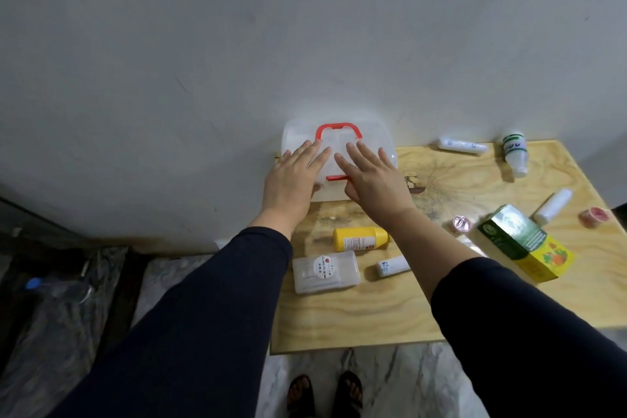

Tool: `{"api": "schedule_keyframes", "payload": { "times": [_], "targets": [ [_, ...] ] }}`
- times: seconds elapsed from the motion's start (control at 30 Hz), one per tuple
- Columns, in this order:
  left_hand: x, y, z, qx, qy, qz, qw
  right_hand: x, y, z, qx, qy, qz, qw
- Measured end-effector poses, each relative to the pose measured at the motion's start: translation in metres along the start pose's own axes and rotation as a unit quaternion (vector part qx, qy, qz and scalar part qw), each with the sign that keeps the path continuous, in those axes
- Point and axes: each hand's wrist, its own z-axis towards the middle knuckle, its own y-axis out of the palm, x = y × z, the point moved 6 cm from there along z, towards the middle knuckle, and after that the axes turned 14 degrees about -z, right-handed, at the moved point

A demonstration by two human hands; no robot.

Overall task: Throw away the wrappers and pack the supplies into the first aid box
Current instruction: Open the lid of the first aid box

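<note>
Packing has not begun, by the look of it: the first aid box (339,159) sits closed at the tabletop's (373,312) far left corner against the wall, its red handle (338,130) folded flat on the lid. Both hands lie spread on that lid, the left hand (294,176) and the right hand (373,176), each grip released with fingers straight, grasping nothing.

Supplies all lie outside the box: a yellow bottle (360,238), a clear cling film case (325,271), a small white tube (393,265), a green and yellow carton (524,243), two pink tape rolls (463,225), a green-labelled bottle (515,153) and white wrapped rolls (461,145). Opening the lid seems the step in hand; everything else remains.
</note>
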Motion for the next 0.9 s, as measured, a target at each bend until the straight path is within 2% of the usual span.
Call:
{"api": "schedule_keyframes", "payload": {
  "times": [0.13, 0.33, 0.4, 0.57, 0.73, 0.9],
  "targets": [
    [0.003, -0.004, 0.001, -0.002, 0.002, 0.02, 1.0, 0.004, -0.008, 0.004, -0.024, 0.003, 0.023, 0.999],
    [0.008, -0.03, 0.009, -0.024, 0.048, 0.033, 0.998, 0.018, -0.029, 0.005, 0.026, 0.011, 0.062, 0.998],
    [0.01, -0.044, 0.013, -0.02, 0.057, 0.037, 0.997, 0.027, -0.04, 0.007, 0.037, 0.028, 0.069, 0.997],
    [0.018, -0.07, 0.025, 0.005, 0.048, 0.029, 0.998, 0.057, -0.037, -0.004, -0.011, 0.11, 0.077, 0.991],
    [0.018, -0.081, 0.045, 0.034, 0.04, 0.014, 0.999, 0.07, -0.011, -0.024, -0.053, 0.23, 0.141, 0.962],
    [0.013, -0.086, 0.065, 0.05, 0.027, 0.014, 0.998, 0.057, 0.022, -0.012, -0.118, 0.284, 0.279, 0.91]
  ]
}}
